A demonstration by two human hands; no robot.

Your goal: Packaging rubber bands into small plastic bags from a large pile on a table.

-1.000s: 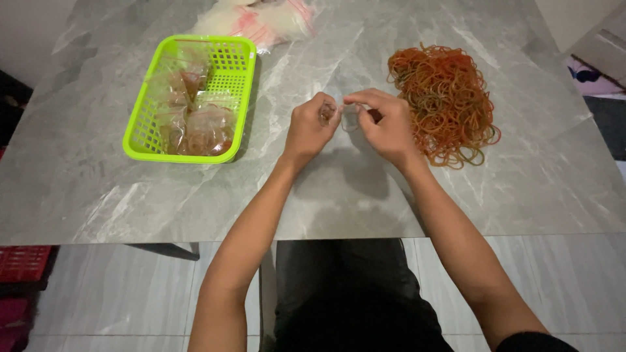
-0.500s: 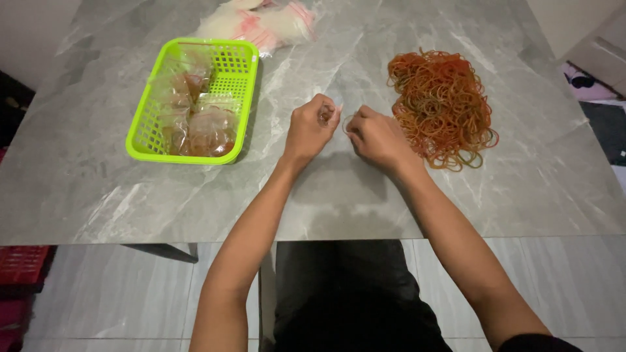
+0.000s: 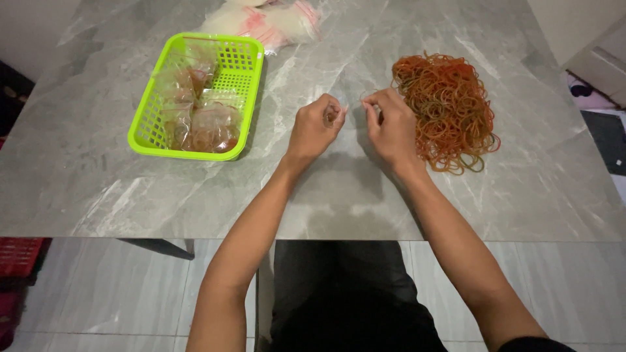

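My left hand [image 3: 315, 128] and right hand [image 3: 392, 126] pinched a small clear plastic bag [image 3: 340, 112] between them above the smooth grey marbled counter [image 3: 326, 195], with bare room toward its near edge. Tangled orange rubber bands [image 3: 450, 107] touched my right hand; a lime mesh basket [image 3: 242, 78] sat well left.

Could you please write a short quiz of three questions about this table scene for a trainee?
1. True or false: the green basket is empty.
2. Which hand is nearer the pile of rubber bands? A) left hand B) right hand
3. Where do the stacked clear bags lie?

Key:
1. False; it holds small filled bags.
2. B.
3. At the table's far edge, behind the basket.
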